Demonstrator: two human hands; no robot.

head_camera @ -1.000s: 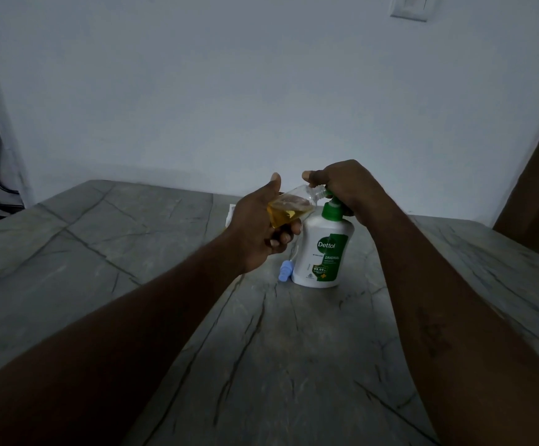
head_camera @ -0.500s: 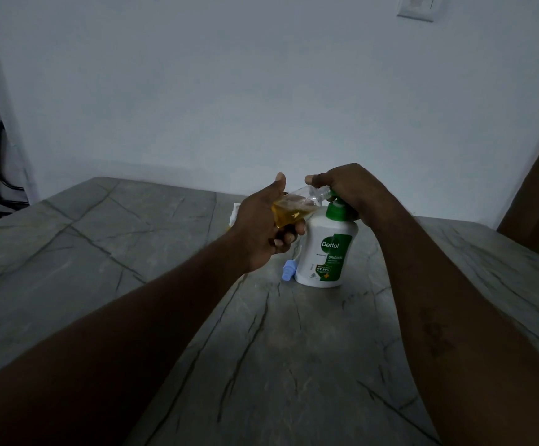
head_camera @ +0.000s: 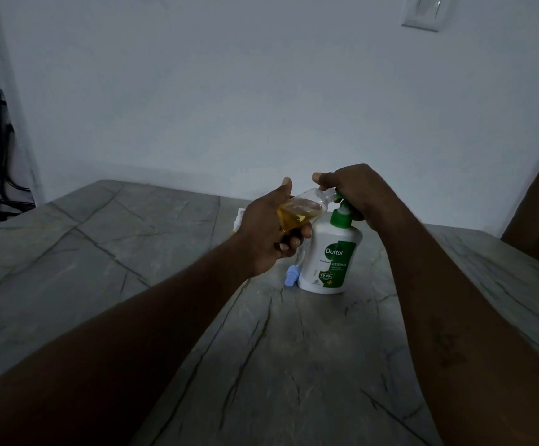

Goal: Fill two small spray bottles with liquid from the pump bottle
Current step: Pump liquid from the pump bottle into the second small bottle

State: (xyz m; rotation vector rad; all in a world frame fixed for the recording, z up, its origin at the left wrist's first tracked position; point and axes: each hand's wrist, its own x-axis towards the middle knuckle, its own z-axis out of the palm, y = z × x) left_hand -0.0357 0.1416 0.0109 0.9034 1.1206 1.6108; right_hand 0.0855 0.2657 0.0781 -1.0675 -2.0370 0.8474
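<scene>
my left hand [head_camera: 268,233] grips the small bottle [head_camera: 303,209], tilted, neck pointing to two o'clock, meeting the spout of the pump bottle [head_camera: 329,262]; my right hand [head_camera: 355,191] curls over its top, nearer for pressing.

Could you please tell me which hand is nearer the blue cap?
Left: the left hand, holding the spray bottle, is above the blue cap; the right hand grips the pump head, farther up.

The right hand [head_camera: 355,193] covers the head of the pump bottle [head_camera: 327,262]; at its nine o'clock the left hand [head_camera: 266,235] mostly hides a white object [head_camera: 237,219].
</scene>
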